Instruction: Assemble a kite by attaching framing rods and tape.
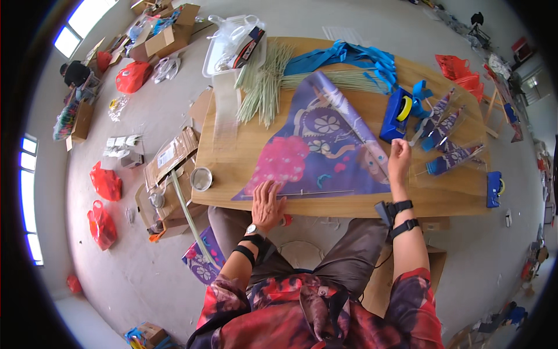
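Note:
A purple triangular printed sheet [302,145], which looks like a kite sail, lies across the wooden table in front of me. It carries a pink patch and white flower shapes, and its right side is folded or rolled over. Along its near edge runs a thin pale rod [317,192]. My left hand [267,205] rests flat on the sheet's near left corner, fingers stretched out. My right hand [399,160] is raised by the sheet's right edge, fingertips pinched together; what they hold is too small to make out. Just beyond it stands a blue tape dispenser [395,116] with a yellow-cored roll.
Pale thin sticks [270,84] and blue ribbon strips [343,55] lie along the table's far side. A clear plastic bin [215,64] stands far left. Rolled purple pieces [450,157] lie at right, near another dispenser [493,189]. A round tin [201,179] sits at the left edge.

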A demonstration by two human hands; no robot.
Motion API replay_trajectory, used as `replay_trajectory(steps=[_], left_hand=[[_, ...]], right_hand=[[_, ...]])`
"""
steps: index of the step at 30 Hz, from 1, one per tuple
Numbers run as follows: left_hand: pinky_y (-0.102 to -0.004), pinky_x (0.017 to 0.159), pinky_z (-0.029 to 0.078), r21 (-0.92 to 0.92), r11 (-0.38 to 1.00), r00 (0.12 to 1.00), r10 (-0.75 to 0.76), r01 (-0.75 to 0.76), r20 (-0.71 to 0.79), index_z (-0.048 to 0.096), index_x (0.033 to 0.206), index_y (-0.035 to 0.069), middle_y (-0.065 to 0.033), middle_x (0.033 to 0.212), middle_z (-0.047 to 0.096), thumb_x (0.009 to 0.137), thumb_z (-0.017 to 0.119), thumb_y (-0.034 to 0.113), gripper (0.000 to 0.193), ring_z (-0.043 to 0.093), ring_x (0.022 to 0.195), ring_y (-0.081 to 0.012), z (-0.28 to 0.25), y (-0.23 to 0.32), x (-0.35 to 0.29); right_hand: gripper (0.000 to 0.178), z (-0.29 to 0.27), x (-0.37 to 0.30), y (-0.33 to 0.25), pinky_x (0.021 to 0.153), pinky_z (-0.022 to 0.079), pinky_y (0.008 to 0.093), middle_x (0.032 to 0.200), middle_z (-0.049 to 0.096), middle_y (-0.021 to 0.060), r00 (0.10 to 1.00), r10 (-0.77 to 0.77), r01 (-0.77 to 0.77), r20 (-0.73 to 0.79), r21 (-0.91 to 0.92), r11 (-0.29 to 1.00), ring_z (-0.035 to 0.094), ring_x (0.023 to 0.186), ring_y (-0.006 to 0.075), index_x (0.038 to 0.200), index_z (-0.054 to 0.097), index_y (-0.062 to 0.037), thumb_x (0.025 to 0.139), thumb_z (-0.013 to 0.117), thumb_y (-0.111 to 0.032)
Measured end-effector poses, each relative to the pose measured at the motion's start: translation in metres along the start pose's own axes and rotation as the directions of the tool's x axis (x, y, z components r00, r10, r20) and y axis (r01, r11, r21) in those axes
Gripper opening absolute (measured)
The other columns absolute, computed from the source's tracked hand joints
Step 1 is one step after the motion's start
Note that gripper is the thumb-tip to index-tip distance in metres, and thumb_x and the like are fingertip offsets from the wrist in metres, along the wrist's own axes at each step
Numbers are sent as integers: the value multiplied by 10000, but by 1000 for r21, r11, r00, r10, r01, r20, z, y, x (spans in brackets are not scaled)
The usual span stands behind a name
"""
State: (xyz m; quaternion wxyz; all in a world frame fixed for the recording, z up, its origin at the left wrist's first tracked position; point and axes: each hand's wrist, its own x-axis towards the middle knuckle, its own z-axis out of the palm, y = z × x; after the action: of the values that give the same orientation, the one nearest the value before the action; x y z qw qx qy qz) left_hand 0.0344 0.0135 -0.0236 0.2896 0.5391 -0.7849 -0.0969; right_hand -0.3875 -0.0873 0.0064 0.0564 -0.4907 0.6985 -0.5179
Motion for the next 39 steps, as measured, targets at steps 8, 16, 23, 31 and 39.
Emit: replay_trajectory(steps=[8,16,23,31,39], left_hand=[[-535,1098,384,-1,1000,999,8,-8,-36,512,1348,47,-193,1370,494,861,727,205,556,466,1287,-419,3,-2,0],[-532,1098,380,-16,1000,999,19,-19,-40,526,1349,39,-192,1368,503,857,712,213,554,473,1284,-407,5,0,3],[-529,1110,365,-9,1000,1000,17,-17,-20,530,1347,34,-189,1374,504,861,695,214,544,464,1293,-401,3,1,5],[-533,1110,360,4,1000,999,22,-22,-26,527,1354,36,-194,1374,506,865,680,207,541,457,1298,-401,3,1,4],[-538,1109,357,26,1000,1000,16,-15,-15,521,1364,35,-198,1386,499,868,672,206,546,455,1302,-407,-1,1,2]], right_hand=[[177,-8,80,36,633,586,260,933,663,38,828,524,-551,199,115,827,631,743,117,1046,656,-15,985,685,-178],[139,-29,105,31,730,595,313,861,640,25,675,636,-724,374,171,668,594,725,117,985,684,-37,968,710,-173],[135,-39,102,32,901,571,359,799,599,37,578,658,-808,482,451,379,577,730,148,893,631,-45,928,740,-117],[97,-35,80,53,935,551,361,877,641,72,690,539,-720,484,535,442,621,835,178,905,623,-37,908,715,-70],[123,-4,55,34,708,492,298,810,622,21,637,727,-747,256,441,498,591,724,149,851,623,-102,921,714,-146]])
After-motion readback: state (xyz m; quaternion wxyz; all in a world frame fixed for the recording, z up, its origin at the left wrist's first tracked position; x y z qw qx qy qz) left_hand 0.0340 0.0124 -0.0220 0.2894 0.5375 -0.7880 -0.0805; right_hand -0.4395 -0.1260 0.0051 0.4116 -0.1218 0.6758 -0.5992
